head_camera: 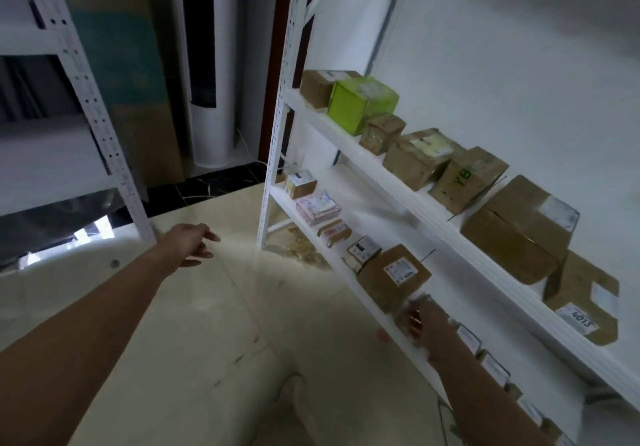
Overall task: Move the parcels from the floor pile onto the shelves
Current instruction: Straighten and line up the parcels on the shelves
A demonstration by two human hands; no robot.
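Note:
My right hand reaches to the front edge of the lower shelf of the white rack and grips a small brown parcel, which is blurred. Just beyond it sits a brown labelled box. A row of small parcels, among them a pink one, lines that shelf. The upper shelf carries a green box and several brown cartons. My left hand stretches out over the floor, fingers relaxed and holding nothing. The floor pile is out of view.
A second white rack stands at the left, with pale tiled floor between the two racks. A tall white cylindrical unit and a large cardboard sheet stand at the back. My shoe shows at the bottom.

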